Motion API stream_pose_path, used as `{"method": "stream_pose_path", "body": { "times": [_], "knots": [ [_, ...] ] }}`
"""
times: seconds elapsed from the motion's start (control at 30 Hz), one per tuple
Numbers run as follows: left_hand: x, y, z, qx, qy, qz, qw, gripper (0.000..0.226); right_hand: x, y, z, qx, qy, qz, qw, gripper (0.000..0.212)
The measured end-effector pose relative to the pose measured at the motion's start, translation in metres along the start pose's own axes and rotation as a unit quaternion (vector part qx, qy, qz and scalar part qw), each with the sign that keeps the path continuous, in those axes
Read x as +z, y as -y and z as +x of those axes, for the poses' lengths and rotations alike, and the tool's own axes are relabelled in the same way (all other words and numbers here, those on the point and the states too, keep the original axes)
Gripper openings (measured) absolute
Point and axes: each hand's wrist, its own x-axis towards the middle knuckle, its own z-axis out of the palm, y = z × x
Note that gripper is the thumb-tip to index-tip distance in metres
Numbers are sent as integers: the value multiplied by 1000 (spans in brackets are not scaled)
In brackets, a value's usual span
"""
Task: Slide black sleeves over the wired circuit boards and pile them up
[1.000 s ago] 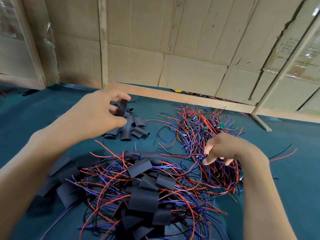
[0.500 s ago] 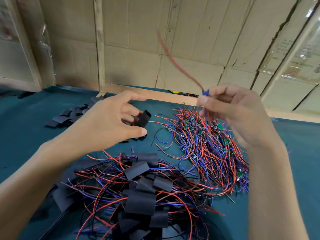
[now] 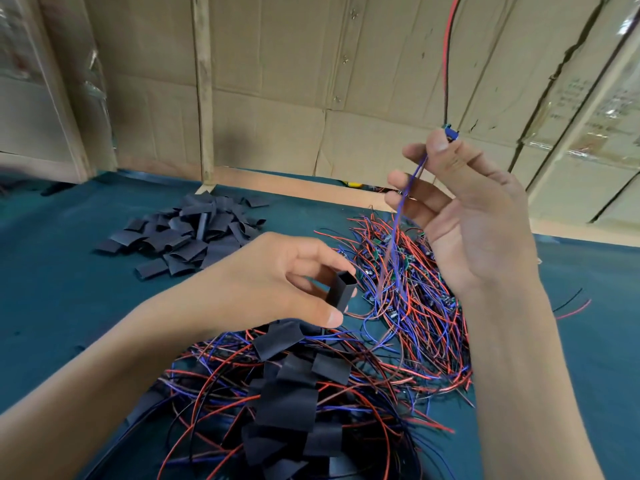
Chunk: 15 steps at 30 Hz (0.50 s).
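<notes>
We are holding one black sleeve (image 3: 341, 289) in our left hand (image 3: 277, 282), pinched between thumb and fingers with its squared mouth opened and facing up. Our right hand (image 3: 467, 216) is pinching a small wired circuit board (image 3: 450, 133) at the fingertips, raised above the table, its blue lead (image 3: 398, 216) hanging toward the sleeve. We are advising this: feed the hanging wires through the mouth first (keeping it squeezed open), then draw the board down. Bare boards (image 3: 415, 299), finished pieces (image 3: 294, 393) and spare sleeves (image 3: 187, 233) are lying on green cloth (image 3: 52, 289); cardboard walls (image 3: 294, 81) are standing behind.
</notes>
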Motion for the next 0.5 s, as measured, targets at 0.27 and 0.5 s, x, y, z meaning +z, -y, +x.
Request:
{"method": "stream_pose_path", "body": {
  "times": [0.27, 0.5],
  "knots": [
    [-11, -2, 1, 33, -219, 96, 970, 46, -17, 6, 1, -2, 101, -117, 988, 23],
    [-50, -2, -7, 63, -336, 147, 928, 47, -47, 20, 0, 7, 180, -232, 956, 28]
  ]
}}
